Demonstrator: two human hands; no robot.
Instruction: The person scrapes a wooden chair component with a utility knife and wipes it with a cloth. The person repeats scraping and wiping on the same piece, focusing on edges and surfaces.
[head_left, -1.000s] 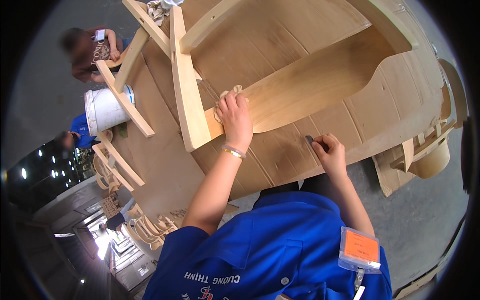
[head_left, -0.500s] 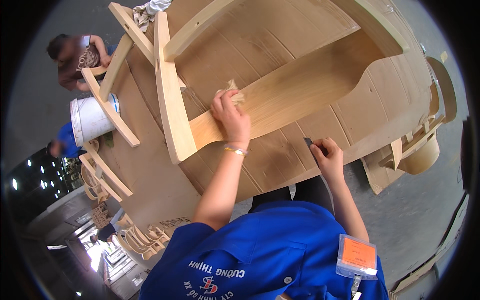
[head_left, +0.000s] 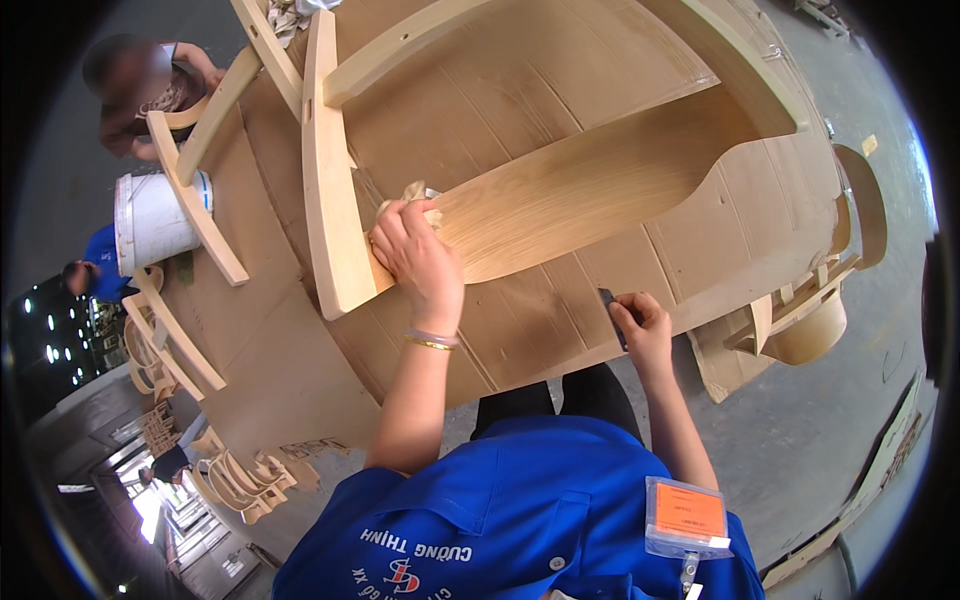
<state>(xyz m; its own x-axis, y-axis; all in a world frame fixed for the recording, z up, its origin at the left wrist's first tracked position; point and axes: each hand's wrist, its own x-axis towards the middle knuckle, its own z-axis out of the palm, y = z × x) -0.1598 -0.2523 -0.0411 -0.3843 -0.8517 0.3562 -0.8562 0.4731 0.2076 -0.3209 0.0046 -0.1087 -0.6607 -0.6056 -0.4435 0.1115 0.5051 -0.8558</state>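
A pale wooden chair frame [head_left: 332, 190] lies on a cardboard-covered table, with a curved wooden panel [head_left: 590, 190] joined between its legs. My left hand [head_left: 418, 255] presses a crumpled beige cloth [head_left: 408, 200] onto the panel's left end, close to the leg. The fingers are bent over the cloth and partly cover it. Over the table's near edge, my right hand [head_left: 643, 325] pinches a small dark flat strip [head_left: 612, 318], held apart from the chair. What kind of tool the strip is, I cannot tell.
Cardboard [head_left: 480, 320] covers the table. To the left are a white bucket [head_left: 158, 225] and another chair frame [head_left: 200, 215], with a person [head_left: 145, 95] beyond. More chair parts [head_left: 800, 325] stand on the right. A white cloth [head_left: 300, 12] lies at the far left.
My left hand has slid the cloth leftward along the panel toward the chair leg. My right hand still holds the dark strip, now tilted slightly differently. The whole view has shifted a little.
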